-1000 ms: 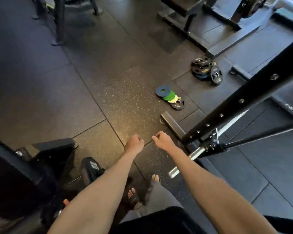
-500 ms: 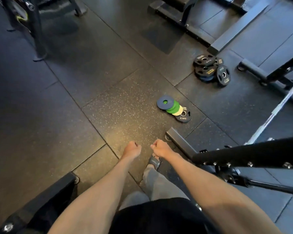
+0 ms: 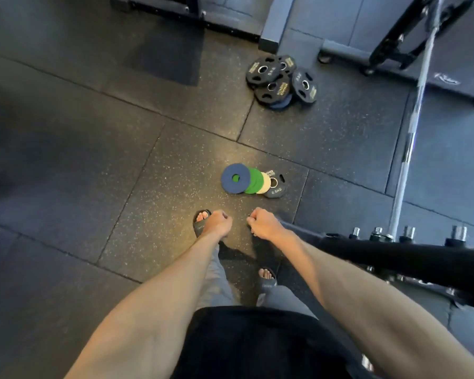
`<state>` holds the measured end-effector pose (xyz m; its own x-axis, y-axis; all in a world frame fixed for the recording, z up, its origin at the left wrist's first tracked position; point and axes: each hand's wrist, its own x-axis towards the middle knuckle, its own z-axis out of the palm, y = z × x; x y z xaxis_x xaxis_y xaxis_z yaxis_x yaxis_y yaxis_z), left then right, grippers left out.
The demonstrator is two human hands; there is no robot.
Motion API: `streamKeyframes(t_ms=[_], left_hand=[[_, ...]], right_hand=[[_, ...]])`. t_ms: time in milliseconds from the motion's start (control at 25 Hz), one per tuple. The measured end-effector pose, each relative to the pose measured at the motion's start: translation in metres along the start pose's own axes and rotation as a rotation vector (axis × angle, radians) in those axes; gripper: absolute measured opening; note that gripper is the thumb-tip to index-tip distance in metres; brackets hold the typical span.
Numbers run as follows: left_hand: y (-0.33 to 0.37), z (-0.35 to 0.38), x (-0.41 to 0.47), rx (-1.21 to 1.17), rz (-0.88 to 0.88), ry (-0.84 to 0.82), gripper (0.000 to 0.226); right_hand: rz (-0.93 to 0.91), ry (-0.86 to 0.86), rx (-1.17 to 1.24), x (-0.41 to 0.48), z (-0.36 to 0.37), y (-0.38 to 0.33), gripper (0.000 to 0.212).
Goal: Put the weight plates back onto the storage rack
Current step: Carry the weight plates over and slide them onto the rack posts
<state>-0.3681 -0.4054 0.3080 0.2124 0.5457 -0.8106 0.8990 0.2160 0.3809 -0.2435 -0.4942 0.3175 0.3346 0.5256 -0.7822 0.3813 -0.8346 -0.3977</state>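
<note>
A view looking straight down from a person's head at a dark rubber gym floor (image 3: 66,160) made of large speckled tiles. Two bare forearms reach from the bottom of the frame toward the centre. The left hand (image 3: 219,222) and the right hand (image 3: 263,224) sit side by side just below the middle of the frame, a small gap between them; both are curled into loose fists and hold nothing. Under the left hand, a foot in a dark slide sandal (image 3: 200,224) points up the frame; a second sandalled foot (image 3: 267,280) is lower, between the arms, above grey trouser legs and a black shirt at the bottom edge. Just above the hands, at the centre of the frame, a short row of small weight plates lies flat on the floor, each overlapping the next: a blue plate (image 3: 234,178) on the left, then a green plate (image 3: 255,180), a cream plate (image 3: 266,183), and a black plate (image 3: 277,187) marked 2.5KG on the right. Higher up, right of centre, a pile of black plates (image 3: 279,80) with grip holes lies loosely stacked. A silver barbell (image 3: 413,127) runs down the right side. At the lower right, a black rack bar (image 3: 408,258) crosses the frame, with a row of short chrome pegs (image 3: 407,232) above it. Dark equipment frames (image 3: 271,23) fill the top edge.
</note>
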Motion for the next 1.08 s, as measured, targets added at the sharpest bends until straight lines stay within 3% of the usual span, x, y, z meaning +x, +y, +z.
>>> streamKeyframes(t_ms=[240, 440, 680, 1080], left_hand=[[0.069, -0.061, 0.109, 0.147, 0.097, -0.125, 0.014], [0.092, -0.063, 0.201, 0.316, 0.140, -0.208, 0.015], [0.097, 0.006, 0.345, 0.545, 0.220, -0.273, 0.012], [0.117, 0.190, 0.538, 0.837, 0.432, -0.310, 0.030]], right_hand=[[0.186, 0.113, 0.230, 0.076, -0.020, -0.058, 0.031], [0.304, 0.157, 0.358, 0.148, -0.018, -0.060, 0.030], [0.374, 0.199, 0.461, 0.265, 0.014, 0.001, 0.031], [0.585, 0.282, 0.625, 0.476, 0.065, 0.166, 0.033]])
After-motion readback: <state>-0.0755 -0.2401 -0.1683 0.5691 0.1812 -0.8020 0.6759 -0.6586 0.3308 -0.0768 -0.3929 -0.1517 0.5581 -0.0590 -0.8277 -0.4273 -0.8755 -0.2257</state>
